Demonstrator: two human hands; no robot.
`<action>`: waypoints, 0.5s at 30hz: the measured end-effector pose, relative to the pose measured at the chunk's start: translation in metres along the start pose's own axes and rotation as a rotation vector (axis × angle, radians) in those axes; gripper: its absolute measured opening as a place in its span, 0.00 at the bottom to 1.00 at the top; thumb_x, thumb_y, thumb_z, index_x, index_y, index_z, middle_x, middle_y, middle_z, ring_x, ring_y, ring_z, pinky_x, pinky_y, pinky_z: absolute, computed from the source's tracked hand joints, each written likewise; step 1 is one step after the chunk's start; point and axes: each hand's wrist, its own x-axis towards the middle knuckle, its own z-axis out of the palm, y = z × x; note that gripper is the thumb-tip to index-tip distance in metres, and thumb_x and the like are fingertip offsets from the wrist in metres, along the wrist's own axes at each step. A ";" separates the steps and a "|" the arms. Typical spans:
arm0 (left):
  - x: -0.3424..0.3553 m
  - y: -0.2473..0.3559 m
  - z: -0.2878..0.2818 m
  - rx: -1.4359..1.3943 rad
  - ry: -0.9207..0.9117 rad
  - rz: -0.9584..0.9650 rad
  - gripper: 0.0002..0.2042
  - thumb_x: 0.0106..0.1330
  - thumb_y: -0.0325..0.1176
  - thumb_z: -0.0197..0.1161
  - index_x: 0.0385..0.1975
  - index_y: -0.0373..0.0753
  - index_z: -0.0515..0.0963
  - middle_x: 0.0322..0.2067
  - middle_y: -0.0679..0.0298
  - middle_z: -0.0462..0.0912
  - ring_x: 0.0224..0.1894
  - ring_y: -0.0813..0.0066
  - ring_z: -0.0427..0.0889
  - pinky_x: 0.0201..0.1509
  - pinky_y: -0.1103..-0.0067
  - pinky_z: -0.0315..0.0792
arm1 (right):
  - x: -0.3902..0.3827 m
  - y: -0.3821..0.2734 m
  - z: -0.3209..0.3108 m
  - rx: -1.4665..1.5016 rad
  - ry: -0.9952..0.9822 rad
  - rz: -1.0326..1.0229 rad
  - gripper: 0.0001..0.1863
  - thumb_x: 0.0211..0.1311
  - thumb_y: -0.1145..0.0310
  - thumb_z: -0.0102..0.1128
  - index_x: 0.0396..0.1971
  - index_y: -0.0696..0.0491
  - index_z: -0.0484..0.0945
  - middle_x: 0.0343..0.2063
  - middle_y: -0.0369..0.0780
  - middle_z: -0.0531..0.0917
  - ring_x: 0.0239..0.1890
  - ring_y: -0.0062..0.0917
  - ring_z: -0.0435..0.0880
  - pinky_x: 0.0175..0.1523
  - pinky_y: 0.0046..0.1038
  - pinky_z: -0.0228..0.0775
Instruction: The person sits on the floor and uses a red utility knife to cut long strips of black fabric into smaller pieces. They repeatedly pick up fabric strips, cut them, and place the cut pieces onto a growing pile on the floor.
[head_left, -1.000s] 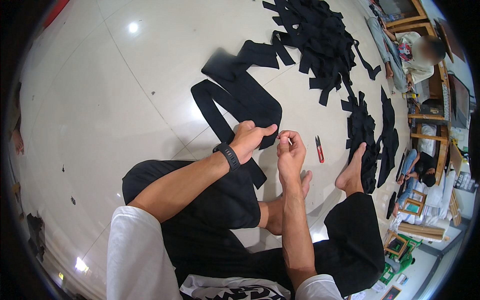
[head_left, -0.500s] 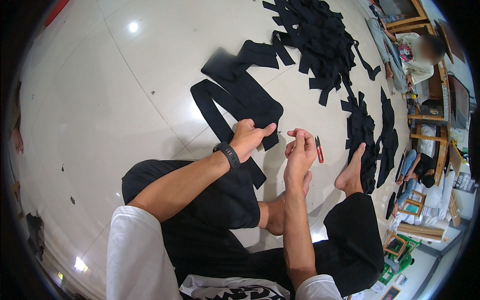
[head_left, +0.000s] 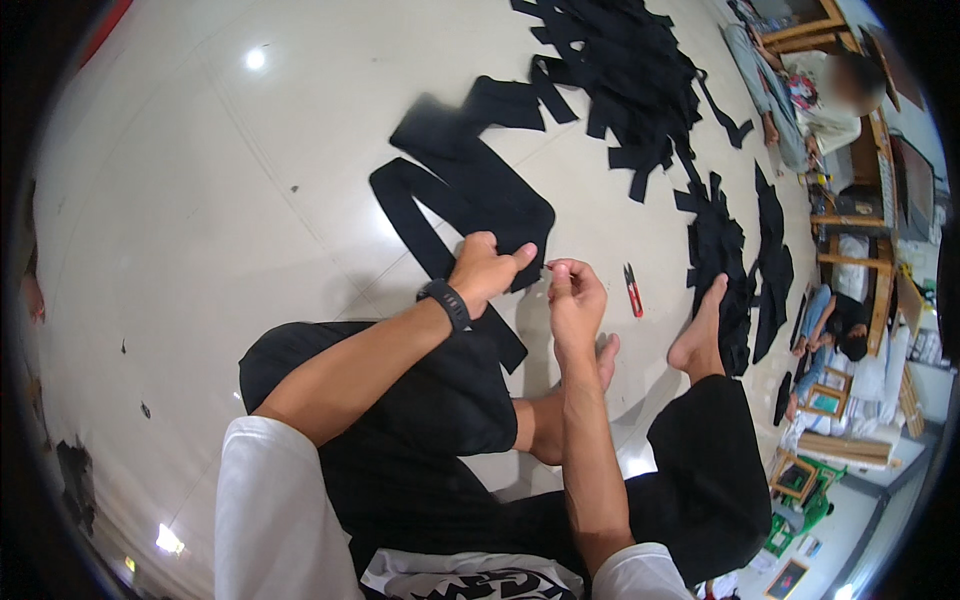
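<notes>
My left hand [head_left: 483, 270], with a dark watch on the wrist, is closed on a long black fabric strip [head_left: 490, 190], thumb on top near the strip's end. The strip lies in folds on the floor beyond. Close to that end, my right hand [head_left: 577, 300] pinches thumb and forefinger together; what is between them is too small to make out. To its right on the floor lie red-handled thread snips [head_left: 634, 292], apart from both hands.
A large heap of black strips [head_left: 635, 80] lies ahead, with a smaller pile [head_left: 715, 240] beside my bare foot [head_left: 700, 330]. More black pieces [head_left: 772, 260] lie farther right. Two people sit along the right side near wooden furniture [head_left: 850, 220]. Pale tiles [head_left: 200, 200] cover the floor.
My right hand has moved left toward the strip's end, and its loosely curled fingers have closed to a pinch. My left hand keeps its hold. The whole view has shifted slightly.
</notes>
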 end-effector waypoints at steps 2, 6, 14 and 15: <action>0.008 -0.002 -0.005 0.080 -0.008 0.069 0.17 0.63 0.36 0.74 0.25 0.33 0.72 0.19 0.65 0.75 0.21 0.80 0.72 0.21 0.75 0.66 | 0.000 0.002 0.001 0.010 0.004 -0.071 0.08 0.72 0.69 0.58 0.37 0.59 0.81 0.27 0.32 0.80 0.28 0.14 0.74 0.35 0.21 0.66; 0.006 0.013 -0.008 0.120 0.024 0.002 0.19 0.64 0.37 0.74 0.22 0.35 0.70 0.20 0.64 0.74 0.24 0.80 0.73 0.23 0.74 0.68 | -0.004 -0.003 0.003 0.080 -0.026 -0.133 0.07 0.74 0.71 0.55 0.38 0.59 0.79 0.34 0.37 0.84 0.33 0.16 0.76 0.40 0.21 0.70; -0.005 0.006 -0.001 -0.221 -0.028 -0.124 0.16 0.66 0.33 0.71 0.27 0.34 0.69 0.25 0.62 0.74 0.27 0.77 0.73 0.29 0.75 0.68 | -0.012 -0.003 0.007 0.269 -0.029 -0.074 0.06 0.76 0.73 0.52 0.39 0.59 0.75 0.35 0.40 0.84 0.37 0.19 0.79 0.45 0.24 0.73; -0.005 0.007 -0.002 -0.214 -0.029 -0.125 0.15 0.66 0.33 0.71 0.27 0.34 0.69 0.25 0.62 0.74 0.27 0.77 0.73 0.29 0.75 0.68 | -0.013 -0.004 0.006 0.261 -0.030 -0.059 0.05 0.76 0.74 0.52 0.39 0.59 0.75 0.35 0.39 0.83 0.37 0.19 0.79 0.45 0.24 0.73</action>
